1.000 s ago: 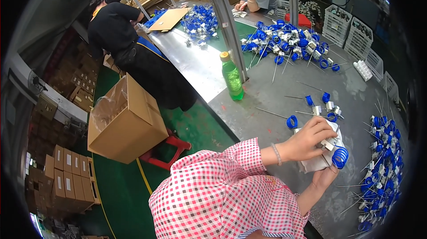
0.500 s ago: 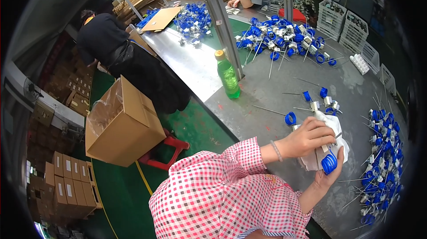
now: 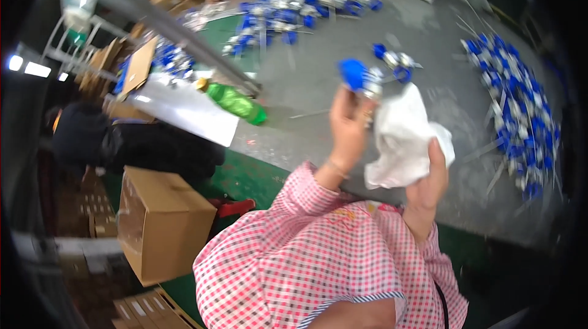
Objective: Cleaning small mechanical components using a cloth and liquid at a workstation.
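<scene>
My left hand (image 3: pixel 348 128) is raised over the table, its fingers closed on a blue wire coil (image 3: pixel 353 74) with a pale block and metal parts attached. Motion smears the coil's detail. To the right of it, my right hand (image 3: pixel 430 177) grips a crumpled white cloth (image 3: pixel 401 139), with the thumb lying over its edge. The coil and the cloth are apart. Just beyond the cloth, a few similar coil pieces (image 3: pixel 401 73) rest on the grey tabletop (image 3: pixel 294 90).
A large heap of coil pieces (image 3: pixel 517 108) spreads along the right side, and another heap (image 3: pixel 294 11) lies at the back. A green bottle (image 3: pixel 236 102) stands by a metal post (image 3: pixel 184 38). An open carton (image 3: pixel 177 225) sits at left, near a person in dark clothes (image 3: pixel 141 145).
The hands, earlier together around a coil and the cloth, have separated. My left hand now lifts a coil away while the right keeps the cloth. The whole view has turned and blurred.
</scene>
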Demonstrator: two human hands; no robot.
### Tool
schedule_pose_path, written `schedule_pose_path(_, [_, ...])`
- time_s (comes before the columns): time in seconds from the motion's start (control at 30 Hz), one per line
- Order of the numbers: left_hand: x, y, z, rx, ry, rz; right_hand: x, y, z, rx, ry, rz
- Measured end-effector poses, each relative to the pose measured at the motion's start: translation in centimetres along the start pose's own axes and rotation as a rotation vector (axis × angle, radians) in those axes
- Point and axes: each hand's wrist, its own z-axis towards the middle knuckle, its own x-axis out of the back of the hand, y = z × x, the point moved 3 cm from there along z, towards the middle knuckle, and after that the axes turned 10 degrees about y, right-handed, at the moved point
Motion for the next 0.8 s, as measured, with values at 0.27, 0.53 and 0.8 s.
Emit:
schedule_pose_path(0.27, [0.4,-0.3,-0.9,0.397,-0.121,-0.482,-0.2,-2.8,1.6,0.420,0.122,-0.194])
schedule_pose_path(0.53, [-0.3,0.4,-2.1,0.384,-0.117,-0.428,-6.2,-1.9,0.7,1.144,-0.483,-0.973])
schedule_pose_path(0.8, [0.5,1.0,1.6,-0.034,-0.156,-0.062,2.4,1.5,2.7,0.418,-0.048,-0.589])
